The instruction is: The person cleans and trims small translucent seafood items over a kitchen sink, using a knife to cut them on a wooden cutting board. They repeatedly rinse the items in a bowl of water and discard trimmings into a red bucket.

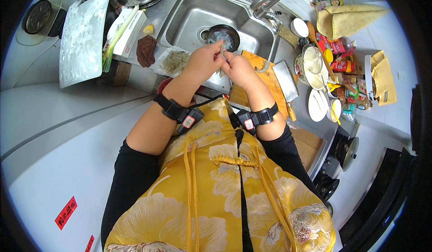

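Just in front of the steel sink [189, 19], a raw shrimp [221, 49] is held between my two hands. My left hand [207, 59] pinches it from one side, and my right hand [238, 69] grips it from the other. Beyond my fingers, a dark bowl [236, 32] with pale, peeled-looking shrimp [221, 36] sits in the sink near the drain. To the left of my left hand lies a pile of grey raw shrimp [175, 61] on a white wrapping or tray. Another shrimp [263, 66] lies on the wooden cutting board [244, 93], close to my right hand.
A cleaver [285, 81] rests across the board's right side. Bowls, a wire strainer [312, 59] and bottles crowd the right counter. The faucet [270, 2] arches over the sink's far right. A white cutting board [84, 36], a leek [119, 32] and a brown cloth-like item [146, 51] are left.
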A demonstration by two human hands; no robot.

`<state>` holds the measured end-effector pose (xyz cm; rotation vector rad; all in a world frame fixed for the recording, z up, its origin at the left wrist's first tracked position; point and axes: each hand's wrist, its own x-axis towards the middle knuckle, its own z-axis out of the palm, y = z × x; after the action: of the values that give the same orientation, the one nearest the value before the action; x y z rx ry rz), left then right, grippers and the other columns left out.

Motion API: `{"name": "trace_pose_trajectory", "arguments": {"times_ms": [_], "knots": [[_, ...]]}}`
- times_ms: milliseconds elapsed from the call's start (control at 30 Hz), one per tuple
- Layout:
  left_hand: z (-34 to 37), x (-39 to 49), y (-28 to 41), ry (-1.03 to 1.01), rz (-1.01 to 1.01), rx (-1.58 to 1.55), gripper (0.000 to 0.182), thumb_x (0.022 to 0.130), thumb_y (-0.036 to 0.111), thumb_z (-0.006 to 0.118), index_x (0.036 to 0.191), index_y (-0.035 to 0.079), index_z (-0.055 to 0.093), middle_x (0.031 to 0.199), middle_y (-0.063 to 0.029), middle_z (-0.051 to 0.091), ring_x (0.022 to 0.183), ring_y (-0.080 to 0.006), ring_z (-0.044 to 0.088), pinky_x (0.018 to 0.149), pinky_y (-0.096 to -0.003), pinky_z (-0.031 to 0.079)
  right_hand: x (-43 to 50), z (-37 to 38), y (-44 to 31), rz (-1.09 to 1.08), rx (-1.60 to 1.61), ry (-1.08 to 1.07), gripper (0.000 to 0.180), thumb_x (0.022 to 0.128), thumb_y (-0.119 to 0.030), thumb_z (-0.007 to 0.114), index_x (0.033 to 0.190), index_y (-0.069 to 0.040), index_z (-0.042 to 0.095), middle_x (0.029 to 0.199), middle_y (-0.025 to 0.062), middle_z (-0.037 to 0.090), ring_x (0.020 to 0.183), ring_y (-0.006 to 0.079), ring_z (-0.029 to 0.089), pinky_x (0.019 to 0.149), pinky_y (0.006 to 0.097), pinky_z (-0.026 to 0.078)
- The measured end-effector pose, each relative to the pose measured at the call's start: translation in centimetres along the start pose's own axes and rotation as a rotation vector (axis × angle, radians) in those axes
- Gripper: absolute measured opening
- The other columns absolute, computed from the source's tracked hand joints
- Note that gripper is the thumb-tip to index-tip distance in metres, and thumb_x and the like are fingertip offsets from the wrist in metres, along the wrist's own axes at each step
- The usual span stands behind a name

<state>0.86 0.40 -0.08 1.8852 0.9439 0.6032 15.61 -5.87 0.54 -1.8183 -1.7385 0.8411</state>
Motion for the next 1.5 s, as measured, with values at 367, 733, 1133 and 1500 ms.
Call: {"name": "trace_pose_trajectory", "arguments": {"times_ms": [367,733,1133,1500], "knots": [[0.2,-0.1,-0.3,0.137,0.164,0.139,0.039,0.082,0.011,0.055,0.121,0.006,0.056,0.097,-0.0160,0.063,0.089,-0.0350,0.060,0.075,-0.0419,0.049,0.6,-0.3,-0.1,-0.062,0.051,-0.057,0.020,0.091,-0.022,0.054,0.092,-0.002,0.056,0.080,0.0198,0.062,0.071,0.0348,0.059,0.067,0.0384,0.047],[0.0,0.3,-0.7,0.122,0.106,0.093,0.038,0.082,0.004,0.057,0.120,0.009,0.060,0.096,-0.0147,0.065,0.080,-0.0281,0.064,0.071,-0.0333,0.051,0.9,-0.3,-0.6,0.003,0.001,-0.098,0.019,0.090,-0.021,0.053,0.090,-0.001,0.055,0.079,0.0200,0.061,0.068,0.0320,0.057,0.065,0.0382,0.046],[-1.6,-0.3,-1.0,0.119,0.364,0.292,0.032,0.078,0.007,0.061,0.110,0.010,0.065,0.094,-0.0091,0.059,0.086,-0.0265,0.059,0.072,-0.0353,0.050,1.2,-0.1,-0.2,0.080,0.206,-0.173,0.026,0.088,-0.024,0.053,0.094,0.001,0.061,0.078,0.0184,0.064,0.071,0.0288,0.061,0.068,0.0364,0.048],[-1.4,-0.2,-2.9,0.110,0.483,0.275,0.026,0.072,0.006,0.067,0.098,0.007,0.065,0.089,-0.0098,0.058,0.084,-0.0308,0.058,0.070,-0.0385,0.049,1.3,0.3,-0.1,0.095,0.513,-0.233,0.025,0.088,-0.021,0.051,0.096,0.000,0.064,0.081,0.0051,0.066,0.075,0.0141,0.059,0.072,0.0294,0.047]]}}
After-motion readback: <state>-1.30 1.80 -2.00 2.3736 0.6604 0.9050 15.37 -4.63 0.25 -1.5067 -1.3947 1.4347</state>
